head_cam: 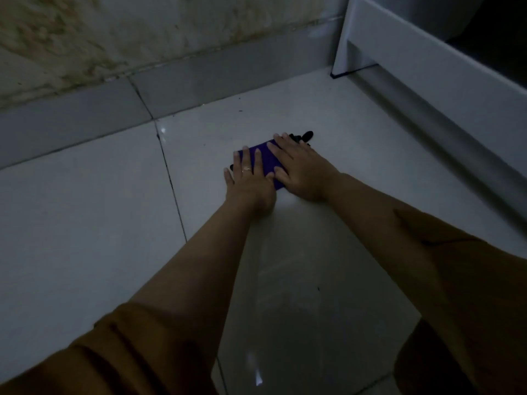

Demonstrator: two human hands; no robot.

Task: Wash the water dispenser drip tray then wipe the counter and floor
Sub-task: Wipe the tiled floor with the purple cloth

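Observation:
A purple cloth point(266, 159) lies flat on the white tiled floor point(85, 223). My left hand point(249, 182), with a ring on one finger, presses on the cloth's left part with straight fingers. My right hand point(299, 169) lies flat on its right part, fingers spread and pointing away from me. Both arms stretch forward in brown sleeves. A small dark bit point(303, 136) sticks out past the right fingertips; what it is I cannot make out. The light is dim.
A stained wall with a grey skirting strip point(199, 78) runs along the far side. A white cabinet base point(427, 61) with a recessed kick strip stands at the right. A dark grout line point(171, 181) crosses the floor left of my hands.

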